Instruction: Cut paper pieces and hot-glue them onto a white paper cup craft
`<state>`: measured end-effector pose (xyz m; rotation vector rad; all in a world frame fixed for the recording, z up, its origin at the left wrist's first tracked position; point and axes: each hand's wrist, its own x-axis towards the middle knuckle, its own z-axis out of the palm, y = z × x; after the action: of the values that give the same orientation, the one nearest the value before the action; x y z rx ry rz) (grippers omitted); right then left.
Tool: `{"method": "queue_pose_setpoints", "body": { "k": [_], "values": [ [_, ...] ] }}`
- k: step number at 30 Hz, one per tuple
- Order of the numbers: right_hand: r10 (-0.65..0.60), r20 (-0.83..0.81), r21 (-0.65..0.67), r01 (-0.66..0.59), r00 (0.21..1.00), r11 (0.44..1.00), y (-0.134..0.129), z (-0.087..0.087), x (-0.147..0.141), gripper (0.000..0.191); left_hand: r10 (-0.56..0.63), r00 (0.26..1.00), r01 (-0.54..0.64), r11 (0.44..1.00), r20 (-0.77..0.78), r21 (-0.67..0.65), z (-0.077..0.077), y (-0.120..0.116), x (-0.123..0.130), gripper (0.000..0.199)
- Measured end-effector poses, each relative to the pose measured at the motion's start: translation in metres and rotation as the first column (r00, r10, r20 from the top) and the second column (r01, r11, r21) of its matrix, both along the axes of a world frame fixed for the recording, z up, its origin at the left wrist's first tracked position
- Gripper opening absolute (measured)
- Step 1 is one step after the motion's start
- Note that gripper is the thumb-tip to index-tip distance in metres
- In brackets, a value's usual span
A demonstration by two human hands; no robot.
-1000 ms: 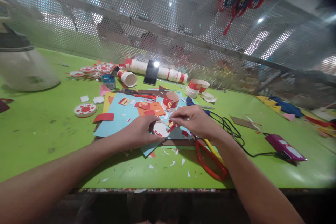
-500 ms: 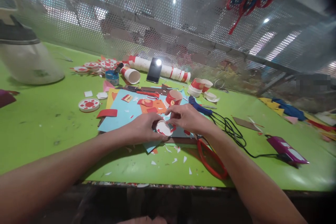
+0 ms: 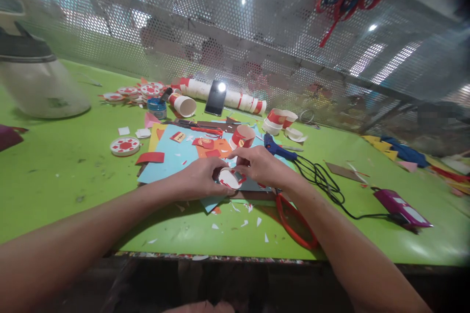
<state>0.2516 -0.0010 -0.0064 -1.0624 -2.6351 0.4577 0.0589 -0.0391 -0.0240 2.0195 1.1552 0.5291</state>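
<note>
Between the thumb and fingers of my left hand (image 3: 201, 177) is a small white disc (image 3: 228, 179) with red pieces along its rim, which looks like a cut paper-cup base. My right hand (image 3: 260, 165) is pinched closed at the disc's right edge; its fingertips hide whatever they hold. Blue paper sheets (image 3: 161, 168) lie under both hands. Just beyond the fingers stands a cut red-and-white paper cup (image 3: 244, 135). Red paper scraps (image 3: 202, 143) lie on the sheets. A finished-looking disc with a red pattern (image 3: 125, 146) rests to the left.
Red-handled scissors (image 3: 293, 225) lie beside my right forearm. A blue glue gun (image 3: 278, 148) and its black cord extend to a purple box (image 3: 402, 209). Farther back are a phone (image 3: 215, 100), a blue jar (image 3: 156, 108) and a long tube of cups (image 3: 198, 89). A white jug (image 3: 42, 83) stands left.
My right hand's fingers have shifted slightly at the disc's edge. My left hand keeps its hold on the disc, and the surrounding things look the same.
</note>
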Motion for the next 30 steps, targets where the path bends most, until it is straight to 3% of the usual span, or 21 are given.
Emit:
{"method": "queue_pose_setpoints", "body": {
  "k": [9,30],
  "values": [
    [0.048,0.019,0.085,-0.050,0.999,0.995,-0.0012,-0.0028,-0.0003,0.036,0.008,1.000,-0.008,1.000,-0.014,0.012,0.0021,-0.0005,0.0010,0.046],
    [0.061,0.043,0.142,-0.067,0.997,0.988,-0.0044,-0.0023,-0.0019,0.025,-0.007,0.999,0.008,1.000,-0.049,0.018,0.0022,0.0006,0.0009,0.043]
  ]
}}
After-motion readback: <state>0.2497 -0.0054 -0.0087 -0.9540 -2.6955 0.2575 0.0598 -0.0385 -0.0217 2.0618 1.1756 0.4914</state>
